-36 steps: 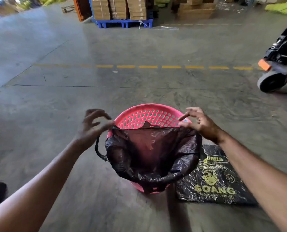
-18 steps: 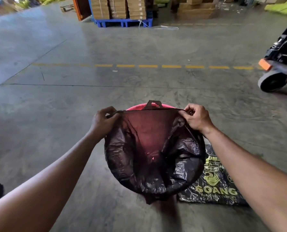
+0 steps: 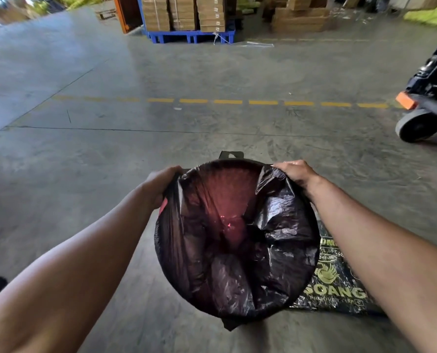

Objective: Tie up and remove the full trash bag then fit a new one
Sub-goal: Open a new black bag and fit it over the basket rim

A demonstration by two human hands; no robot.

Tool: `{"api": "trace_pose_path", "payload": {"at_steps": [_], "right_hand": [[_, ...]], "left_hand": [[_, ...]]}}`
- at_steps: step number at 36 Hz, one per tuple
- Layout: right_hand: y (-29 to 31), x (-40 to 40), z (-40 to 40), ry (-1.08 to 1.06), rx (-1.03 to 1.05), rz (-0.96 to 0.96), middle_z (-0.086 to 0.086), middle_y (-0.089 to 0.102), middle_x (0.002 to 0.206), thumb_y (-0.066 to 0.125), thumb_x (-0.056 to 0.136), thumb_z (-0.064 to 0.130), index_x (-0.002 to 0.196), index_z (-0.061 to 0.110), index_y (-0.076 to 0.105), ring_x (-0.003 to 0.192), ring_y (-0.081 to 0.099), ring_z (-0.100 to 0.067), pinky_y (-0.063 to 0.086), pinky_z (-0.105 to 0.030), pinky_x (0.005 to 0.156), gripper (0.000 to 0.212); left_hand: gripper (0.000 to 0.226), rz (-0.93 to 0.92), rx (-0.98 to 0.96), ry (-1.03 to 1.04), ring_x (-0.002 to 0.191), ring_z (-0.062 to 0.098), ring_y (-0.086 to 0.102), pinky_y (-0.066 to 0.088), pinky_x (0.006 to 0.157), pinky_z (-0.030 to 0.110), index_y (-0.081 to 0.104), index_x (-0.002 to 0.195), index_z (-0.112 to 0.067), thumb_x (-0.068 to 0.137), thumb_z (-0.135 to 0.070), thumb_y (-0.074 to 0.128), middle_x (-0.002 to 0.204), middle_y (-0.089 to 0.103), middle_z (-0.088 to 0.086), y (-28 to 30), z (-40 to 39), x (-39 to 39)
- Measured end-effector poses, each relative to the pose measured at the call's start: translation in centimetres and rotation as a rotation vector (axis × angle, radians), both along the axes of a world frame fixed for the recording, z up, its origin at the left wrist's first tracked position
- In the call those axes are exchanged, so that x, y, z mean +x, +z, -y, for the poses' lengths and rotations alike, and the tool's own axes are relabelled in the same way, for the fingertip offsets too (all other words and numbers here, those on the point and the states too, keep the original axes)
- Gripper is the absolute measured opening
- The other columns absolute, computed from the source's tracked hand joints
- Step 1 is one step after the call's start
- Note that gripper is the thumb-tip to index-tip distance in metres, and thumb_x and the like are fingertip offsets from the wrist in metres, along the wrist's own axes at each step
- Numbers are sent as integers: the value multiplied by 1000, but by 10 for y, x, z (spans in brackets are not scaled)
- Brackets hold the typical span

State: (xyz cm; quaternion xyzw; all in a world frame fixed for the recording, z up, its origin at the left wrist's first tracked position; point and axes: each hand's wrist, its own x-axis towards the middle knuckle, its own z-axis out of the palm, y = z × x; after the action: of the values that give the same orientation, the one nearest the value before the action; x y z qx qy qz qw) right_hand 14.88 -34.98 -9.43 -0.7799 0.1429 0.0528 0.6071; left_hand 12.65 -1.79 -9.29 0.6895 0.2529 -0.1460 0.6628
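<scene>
A black trash bag (image 3: 276,250) is stretched over the whole rim of a pink perforated bin (image 3: 162,207); only a sliver of pink shows at the left, and pink glows through the thin plastic inside. My left hand (image 3: 158,184) grips the bag's edge at the upper left of the rim. My right hand (image 3: 295,173) holds the edge at the upper right. One bag handle (image 3: 232,155) sticks out beyond the far rim and another hangs below the near rim.
A flat black pack of bags with yellow print (image 3: 337,284) lies on the concrete floor just right of the bin. A pallet truck wheel (image 3: 418,127) stands at the far right. Cardboard boxes on a blue pallet (image 3: 189,35) are far ahead.
Both hands have pulled the bag's far edge up and over the bin's far rim. The pink rim that showed a second ago is now covered by the bag.
</scene>
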Motion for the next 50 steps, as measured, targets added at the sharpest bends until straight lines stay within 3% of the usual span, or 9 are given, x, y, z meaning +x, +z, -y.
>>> {"api": "trace_pose_path", "payload": {"at_steps": [3, 7, 11, 15, 21, 26, 36, 41, 50], "right_hand": [[-1, -2, 4, 26, 147, -124, -15, 70, 82, 79, 70, 19, 92, 2, 76, 70, 67, -27, 56, -36, 68, 28], [-14, -3, 15, 57, 234, -182, -17, 74, 93, 74, 76, 29, 104, 0, 74, 79, 67, -31, 53, -52, 96, 40], [-22, -19, 22, 106, 314, -184, -8, 78, 82, 72, 81, 31, 90, 9, 80, 79, 70, -27, 57, -36, 85, 25], [-47, -23, 37, 33, 434, -28, -12, 75, 113, 92, 48, 50, 114, 9, 72, 104, 69, -31, 49, -45, 106, 81], [-76, -55, 53, -205, 374, -44, 11, 71, 67, 69, 82, 58, 95, 14, 63, 68, 62, -7, 47, -22, 76, 47], [-86, -88, 43, -170, 207, -194, -1, 68, 61, 34, 105, 13, 78, 12, 56, 53, 66, -14, 51, -25, 50, 35], [-47, -140, 46, -290, 265, 166, 0, 78, 82, 57, 89, 53, 97, 13, 73, 69, 71, -10, 53, -26, 62, 44], [-47, -161, 10, -87, 238, 134, -8, 75, 118, 67, 85, 27, 120, 15, 69, 111, 71, -29, 53, -46, 100, 36], [-33, -128, 7, -99, 137, 64, -1, 78, 106, 61, 84, 32, 107, 24, 71, 102, 72, -27, 52, -48, 100, 26]], "left_hand": [[34, -80, -120, -76, 36, 17, 56, 49, 42, 21, 58, 62, -12, 91, -30, 57, 49, 58, 4, -10, -1, 0], [31, -4, -79, -62, 54, 15, 71, 60, 55, 29, 68, 102, -8, 94, -37, 63, 65, 73, 2, -28, -11, -10], [28, -24, -4, -81, 48, 13, 66, 54, 51, 24, 71, 72, -8, 96, -21, 63, 66, 70, 6, -51, -21, -28], [22, -40, 37, -109, 62, 24, 60, 45, 61, 30, 76, 63, -10, 83, -17, 72, 76, 65, 11, -60, -30, -42], [9, 12, 52, -51, 69, 25, 59, 49, 65, 35, 70, 84, -2, 86, -11, 69, 84, 65, 14, -77, -27, -52], [22, 24, 165, -22, 75, 23, 55, 46, 69, 34, 65, 82, -5, 72, -24, 72, 78, 63, 9, -87, -20, -63], [41, 295, 131, 38, 88, 19, 65, 53, 77, 37, 67, 108, -19, 97, -55, 53, 104, 68, 4, -30, -22, -94], [43, 121, 130, -230, 99, 11, 73, 58, 77, 31, 63, 121, -35, 80, -36, 77, 111, 76, -10, -12, -1, -133], [61, 154, 417, -228, 108, 18, 68, 56, 98, 47, 55, 128, -49, 68, -40, 54, 119, 72, -8, -17, -10, -115]]}}
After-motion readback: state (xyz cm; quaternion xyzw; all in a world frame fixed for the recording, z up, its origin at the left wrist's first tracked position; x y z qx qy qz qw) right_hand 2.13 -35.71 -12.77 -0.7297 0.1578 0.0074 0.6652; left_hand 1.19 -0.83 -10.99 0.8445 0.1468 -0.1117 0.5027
